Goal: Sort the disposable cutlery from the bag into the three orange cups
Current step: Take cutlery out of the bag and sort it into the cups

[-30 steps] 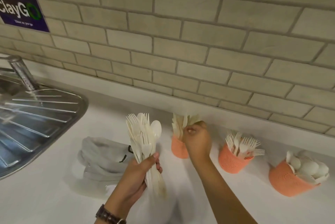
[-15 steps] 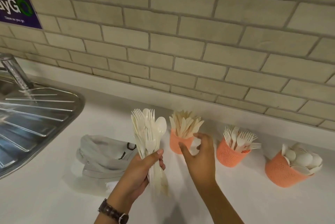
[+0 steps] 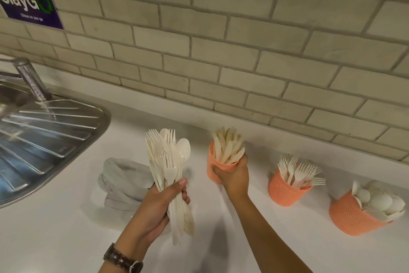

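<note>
My left hand (image 3: 157,206) grips a mixed bundle of white forks and spoons (image 3: 169,162), held upright above the counter. My right hand (image 3: 232,175) is wrapped around the left orange cup (image 3: 211,162), which is full of knives (image 3: 228,146). The middle orange cup (image 3: 283,191) holds forks. The right orange cup (image 3: 352,217) holds spoons and leans to the right. A crumpled grey bag (image 3: 124,182) lies on the counter behind my left hand.
A steel sink drainboard (image 3: 44,137) and tap (image 3: 31,78) fill the left side. The white counter (image 3: 55,235) runs along a tiled wall (image 3: 221,51). A purple sign (image 3: 28,3) hangs at the upper left.
My right hand let go of the knives at the cup's top, drew back open, then closed around the left cup. The left hand kept holding the bundle.
</note>
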